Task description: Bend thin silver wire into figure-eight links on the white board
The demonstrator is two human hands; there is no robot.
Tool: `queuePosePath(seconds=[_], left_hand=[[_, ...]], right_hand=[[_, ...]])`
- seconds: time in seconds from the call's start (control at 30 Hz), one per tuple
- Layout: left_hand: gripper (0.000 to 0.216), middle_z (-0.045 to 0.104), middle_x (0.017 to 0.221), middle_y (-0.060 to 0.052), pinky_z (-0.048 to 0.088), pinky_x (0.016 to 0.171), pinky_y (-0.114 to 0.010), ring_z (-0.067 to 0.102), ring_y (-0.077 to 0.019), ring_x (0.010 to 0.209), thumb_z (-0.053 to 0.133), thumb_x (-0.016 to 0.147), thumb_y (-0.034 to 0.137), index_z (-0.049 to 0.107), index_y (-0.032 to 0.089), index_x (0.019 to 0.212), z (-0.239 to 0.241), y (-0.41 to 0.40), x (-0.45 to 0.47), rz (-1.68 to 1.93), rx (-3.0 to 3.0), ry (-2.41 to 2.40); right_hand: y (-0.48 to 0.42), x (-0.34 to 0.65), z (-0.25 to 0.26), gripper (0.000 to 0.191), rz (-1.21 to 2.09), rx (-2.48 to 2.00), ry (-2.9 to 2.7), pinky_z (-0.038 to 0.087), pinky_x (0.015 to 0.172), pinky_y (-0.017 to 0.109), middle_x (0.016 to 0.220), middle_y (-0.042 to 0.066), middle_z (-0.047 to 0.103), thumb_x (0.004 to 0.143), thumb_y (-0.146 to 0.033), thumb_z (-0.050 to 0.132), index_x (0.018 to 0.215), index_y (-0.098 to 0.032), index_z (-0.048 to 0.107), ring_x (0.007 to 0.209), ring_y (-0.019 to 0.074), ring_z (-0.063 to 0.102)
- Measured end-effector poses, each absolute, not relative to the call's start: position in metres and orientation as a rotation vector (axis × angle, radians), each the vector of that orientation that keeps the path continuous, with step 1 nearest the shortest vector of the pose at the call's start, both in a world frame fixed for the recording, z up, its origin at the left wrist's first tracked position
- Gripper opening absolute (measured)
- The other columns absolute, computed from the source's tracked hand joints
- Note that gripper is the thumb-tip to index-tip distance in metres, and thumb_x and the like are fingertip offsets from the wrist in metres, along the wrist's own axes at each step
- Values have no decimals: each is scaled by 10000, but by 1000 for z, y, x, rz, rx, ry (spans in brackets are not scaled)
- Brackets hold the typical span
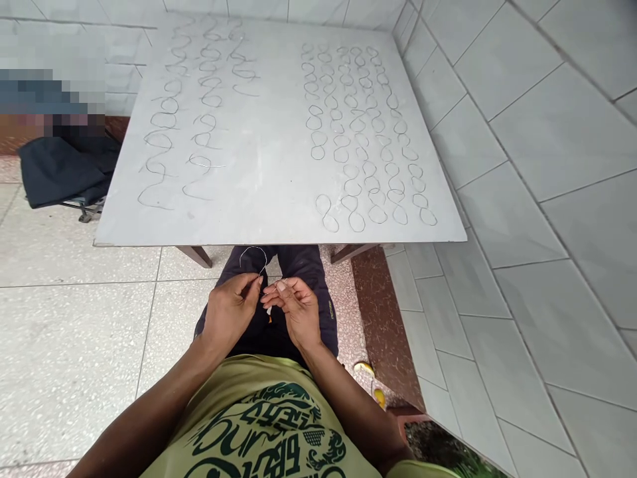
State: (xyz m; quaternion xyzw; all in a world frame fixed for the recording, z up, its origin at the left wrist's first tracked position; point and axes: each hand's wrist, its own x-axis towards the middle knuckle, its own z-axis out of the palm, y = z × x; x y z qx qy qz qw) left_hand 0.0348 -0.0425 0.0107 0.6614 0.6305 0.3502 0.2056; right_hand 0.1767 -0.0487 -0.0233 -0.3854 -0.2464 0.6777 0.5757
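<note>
My left hand (231, 311) pinches a thin wire (265, 256) between thumb and forefinger, above my lap. The wire's upper part curves into an open loop above the fingertips. Close beside it, my right hand (300, 312) is closed with the thumb against the fingers, on the lower part of the same wire; the fingers partly hide that end. Ahead of both hands, the table (279, 199) bears rows of bent wires. Open S-shaped wires (158, 159) lie on its left side. Figure-eight wires (327, 214) lie in columns on its right side.
Tiled walls (537, 139) border the table at the back and right. A dark cloth (67, 169) hangs over a low frame at the left, near a blurred patch. Table legs (196, 255) stand just beyond my knees. Yellow objects (379, 398) lie on the floor at right.
</note>
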Motion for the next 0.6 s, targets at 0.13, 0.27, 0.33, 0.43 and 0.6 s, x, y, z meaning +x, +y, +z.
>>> queuePosePath(seconds=[0.13,0.27,0.33,0.43,0.6], left_hand=[[183,786,886,-36,538,675,-301,719,-183,731,594,1005,299,750,207,982,15,-41,31,944,1927,1741],[177,774,911,-47,559,716,-326,732,-199,780,537,1031,259,709,219,1036,30,-30,25,940,2154,1698],[179,768,914,-48,567,711,-339,733,-206,787,516,1037,239,692,236,1066,42,-23,22,932,2274,1668],[181,768,918,-54,563,675,-353,732,-215,779,502,1042,243,683,251,1055,67,-13,16,906,2433,1654],[221,748,827,-43,500,598,-344,681,-202,684,500,1044,304,708,234,1014,107,25,6,828,2610,1695]], right_hand=[[-50,176,-23,226,1600,-899,-581,610,642,305,917,73,795,919,-407,751,932,-191,689,707,186,748],[-50,178,-21,304,1615,-898,-604,605,656,324,979,115,791,956,-480,684,1006,-182,715,793,224,761],[-49,181,-24,346,1627,-903,-605,592,642,324,955,123,790,970,-517,649,999,-180,720,794,235,756],[-47,187,-33,378,1637,-935,-613,560,590,297,875,110,778,961,-543,649,944,-173,722,720,214,731],[-51,196,-60,409,1665,-1005,-576,514,523,248,759,83,749,893,-563,730,847,-158,702,596,162,673]])
